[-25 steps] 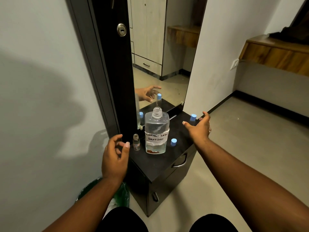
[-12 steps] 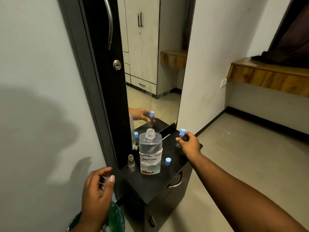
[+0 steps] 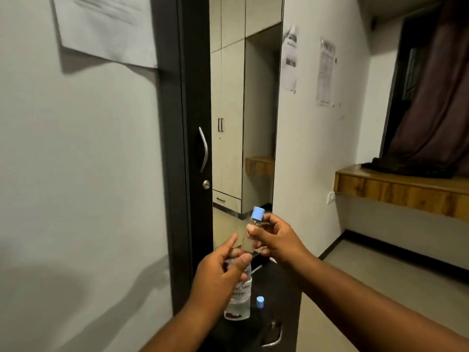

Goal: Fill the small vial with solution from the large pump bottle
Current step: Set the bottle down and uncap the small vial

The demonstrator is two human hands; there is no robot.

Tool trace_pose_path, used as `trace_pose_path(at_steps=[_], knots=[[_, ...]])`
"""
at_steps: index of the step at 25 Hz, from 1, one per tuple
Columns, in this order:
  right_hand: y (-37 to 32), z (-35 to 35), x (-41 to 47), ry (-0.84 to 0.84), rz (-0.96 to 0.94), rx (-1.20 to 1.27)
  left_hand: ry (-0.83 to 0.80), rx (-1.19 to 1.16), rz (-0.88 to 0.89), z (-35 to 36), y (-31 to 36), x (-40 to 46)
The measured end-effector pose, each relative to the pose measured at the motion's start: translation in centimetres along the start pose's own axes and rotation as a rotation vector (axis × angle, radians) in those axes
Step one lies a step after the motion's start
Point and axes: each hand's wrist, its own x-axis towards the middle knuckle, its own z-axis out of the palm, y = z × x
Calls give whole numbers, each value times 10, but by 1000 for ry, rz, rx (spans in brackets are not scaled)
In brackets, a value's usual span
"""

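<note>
My right hand grips a small clear vial with a blue cap, lifted in front of the mirror. My left hand reaches up beside it, and its fingertips touch the vial's lower end. Behind my left hand the large clear bottle with a handwritten white label stands on the black cabinet top, its neck hidden. A loose blue cap lies on the top just right of the bottle.
A tall mirror in a black frame rises behind the cabinet, with a door handle at its left. The cabinet has a metal drawer handle. A wooden shelf with dark cloth runs along the right wall.
My right hand has lifted the blue-capped vial off the cabinet top. My left hand has risen to meet it. The view has tilted upward.
</note>
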Motion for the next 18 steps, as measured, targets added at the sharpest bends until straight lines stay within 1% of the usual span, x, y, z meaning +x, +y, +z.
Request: trace_pose_path(at_steps=[3,6,9,14,18], knots=[[-48,15,-34,-56,-81,-28,69,45,103,0,40,-15],[-82,26,-58,-55,-95,-69,133,109,122,-11,65,-26],[-111,36,-74,-89,-121,-107,141,172,161,-24,87,-34],[-156,42,-68,24,-222,-244,146,158,181,-38,108,-36],[-165,42,-66,24,-240,-321,90,131,200,-41,116,-38]])
